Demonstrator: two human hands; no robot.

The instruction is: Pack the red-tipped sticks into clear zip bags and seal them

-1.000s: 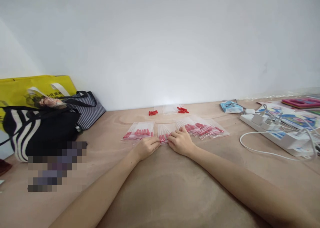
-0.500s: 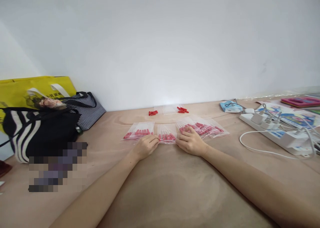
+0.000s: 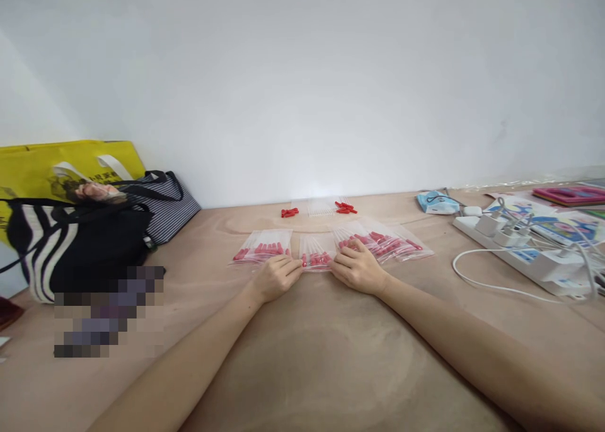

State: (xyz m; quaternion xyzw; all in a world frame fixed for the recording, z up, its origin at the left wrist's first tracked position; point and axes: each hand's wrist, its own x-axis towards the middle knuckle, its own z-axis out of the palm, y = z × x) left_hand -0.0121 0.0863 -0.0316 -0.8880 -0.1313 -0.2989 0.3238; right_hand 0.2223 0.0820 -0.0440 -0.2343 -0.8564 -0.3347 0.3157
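Note:
A clear plastic bag (image 3: 316, 244) lies flat between my hands, with several thin pale sticks with red ends inside. My left hand (image 3: 276, 278) pinches its near left corner, fingers closed. At the near right corner, my right hand (image 3: 358, 269) is closed on the same bag's edge, its fingertips partly hidden. Beside my left hand is another bag (image 3: 271, 238) of red-ended pieces. To the right, overlapping bags (image 3: 401, 243) with more red pieces reach behind my right hand.
Farther back lie two small piles of red pieces, left (image 3: 290, 212) and right (image 3: 346, 208), with clear sticks (image 3: 321, 209) between. A white power strip (image 3: 520, 255) with cables and a blue packet (image 3: 437, 202) lie right. A black bag (image 3: 94, 249) stands left.
My right hand has shifted slightly left. The red ends inside the middle bag have moved closer together, and the bag's left edge sits a little farther right.

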